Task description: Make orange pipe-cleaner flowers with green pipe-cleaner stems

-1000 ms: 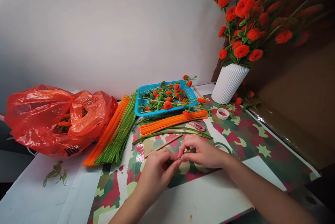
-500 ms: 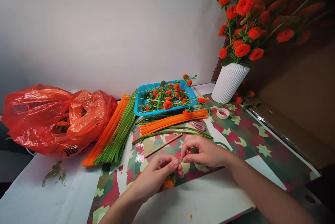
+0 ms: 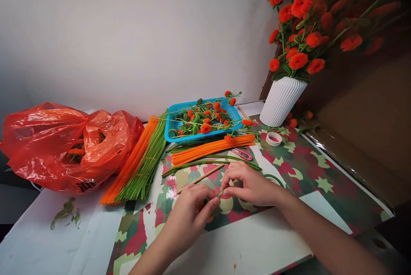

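My left hand point(image 3: 194, 210) is closed, thumb and fingers pinching a thin green stem point(image 3: 220, 194) above the board's far edge. A little of an orange flower point(image 3: 210, 219) shows below its thumb, mostly hidden by the hand. Just to the right, my right hand point(image 3: 248, 186) is closed too, its thumb and forefinger on the other end of the same green piece. A thin wooden stick point(image 3: 205, 175) lies beyond the left hand. Behind the right hand are a pink cutter point(image 3: 242, 153) and part of a green ring point(image 3: 273, 179).
A blue basket point(image 3: 171, 131) holds orange flowers. Orange pipe cleaners point(image 3: 212, 150) lie before it, with bundled green ones point(image 3: 144, 172) to the left. A red plastic bag point(image 3: 48, 150) stands far left. At right are a tape roll point(image 3: 273, 139) and white vase point(image 3: 282, 101).
My left hand has turned so its back faces up more, covering most of the orange flower. The right hand stays nearly in place, still pinching the green piece.
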A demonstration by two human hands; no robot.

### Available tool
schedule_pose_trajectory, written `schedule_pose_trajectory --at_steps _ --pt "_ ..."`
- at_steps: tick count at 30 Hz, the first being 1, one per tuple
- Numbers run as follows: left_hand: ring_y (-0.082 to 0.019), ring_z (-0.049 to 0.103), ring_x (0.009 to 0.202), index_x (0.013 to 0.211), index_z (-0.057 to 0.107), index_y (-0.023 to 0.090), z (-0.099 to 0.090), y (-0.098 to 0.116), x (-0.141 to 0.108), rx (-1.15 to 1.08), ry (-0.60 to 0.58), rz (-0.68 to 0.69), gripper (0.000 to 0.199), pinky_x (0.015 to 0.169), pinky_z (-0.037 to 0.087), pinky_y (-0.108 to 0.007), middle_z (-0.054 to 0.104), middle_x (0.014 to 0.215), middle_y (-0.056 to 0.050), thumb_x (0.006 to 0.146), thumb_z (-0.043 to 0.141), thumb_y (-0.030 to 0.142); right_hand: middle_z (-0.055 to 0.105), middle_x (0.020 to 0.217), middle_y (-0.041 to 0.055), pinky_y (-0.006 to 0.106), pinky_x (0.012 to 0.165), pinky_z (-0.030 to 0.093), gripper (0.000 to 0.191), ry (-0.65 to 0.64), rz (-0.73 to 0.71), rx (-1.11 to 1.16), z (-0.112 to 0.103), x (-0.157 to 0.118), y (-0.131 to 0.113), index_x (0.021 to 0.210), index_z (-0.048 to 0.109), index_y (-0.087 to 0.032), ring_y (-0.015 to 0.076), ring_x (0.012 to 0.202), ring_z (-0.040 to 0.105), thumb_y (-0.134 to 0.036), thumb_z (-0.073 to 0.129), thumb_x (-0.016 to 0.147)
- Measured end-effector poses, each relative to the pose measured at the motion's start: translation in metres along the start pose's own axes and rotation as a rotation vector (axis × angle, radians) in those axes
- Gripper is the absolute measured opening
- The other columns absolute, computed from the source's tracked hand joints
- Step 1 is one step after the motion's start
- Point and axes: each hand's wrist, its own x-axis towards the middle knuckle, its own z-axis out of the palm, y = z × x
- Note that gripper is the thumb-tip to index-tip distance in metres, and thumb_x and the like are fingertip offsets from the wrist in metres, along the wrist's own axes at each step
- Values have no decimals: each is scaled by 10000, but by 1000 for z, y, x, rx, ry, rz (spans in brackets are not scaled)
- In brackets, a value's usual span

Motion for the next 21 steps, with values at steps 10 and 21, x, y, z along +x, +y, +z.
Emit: schedule_pose_trajectory --at_steps 10,21 --pt "-205 646 705 605 679 125 -7 -11 7 -928 -380 -415 249 749 473 -297 664 630 -65 713 712 348 675 755 0 416 943 284 91 35 -304 -175 5 -5 2 811 634 -203 164 787 513 -172 582 878" --pt "-206 611 803 997 741 197 -1 -23 10 -630 138 -175 340 728 482 -280 706 897 -60 695 736 352 591 686 0 256 598 427 203 184 251 490 11 1 -6 725 635 -186 141 674 542 -374 656 796"
